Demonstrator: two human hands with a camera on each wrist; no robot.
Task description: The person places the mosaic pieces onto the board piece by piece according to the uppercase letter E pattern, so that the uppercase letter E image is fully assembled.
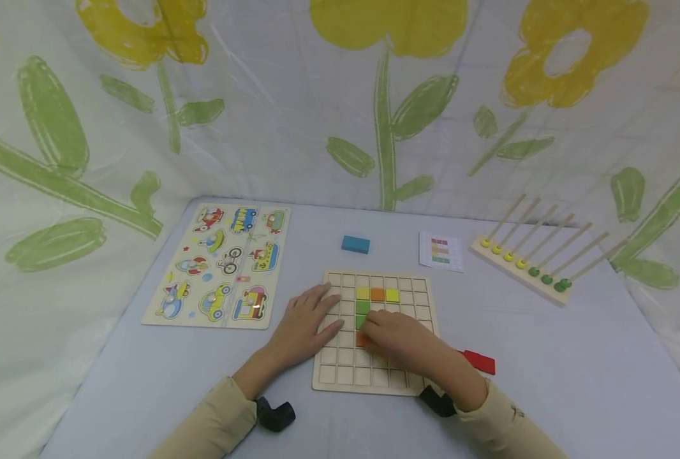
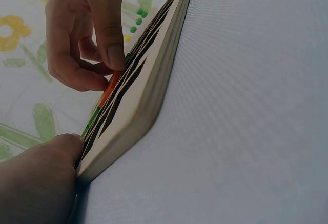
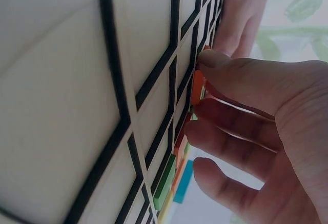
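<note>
A wooden grid board (image 1: 331,376) lies on the table with square coloured tiles in some cells. My left hand (image 1: 302,328) rests across its left edge, fingers spread. Over the board's middle, my right hand (image 1: 400,338) has thumb and fingers curled down, pinching an orange tile (image 3: 197,86) at the grid surface. Another orange tile (image 1: 362,338) shows just left of the fingers. Above it sit two green tiles (image 1: 363,308), then a row of yellow tile (image 1: 363,293), orange tile (image 1: 377,294) and yellow tile (image 1: 393,295). A further green tile (image 3: 165,183) appears in the right wrist view.
Left of the board lies a vehicle picture puzzle (image 1: 219,268). Blue tiles (image 1: 355,244) and a printed pattern card (image 1: 441,251) are behind it. A bead rack (image 1: 524,271) with upright sticks stands at back right. Red tiles (image 1: 479,361) lie beside the right forearm.
</note>
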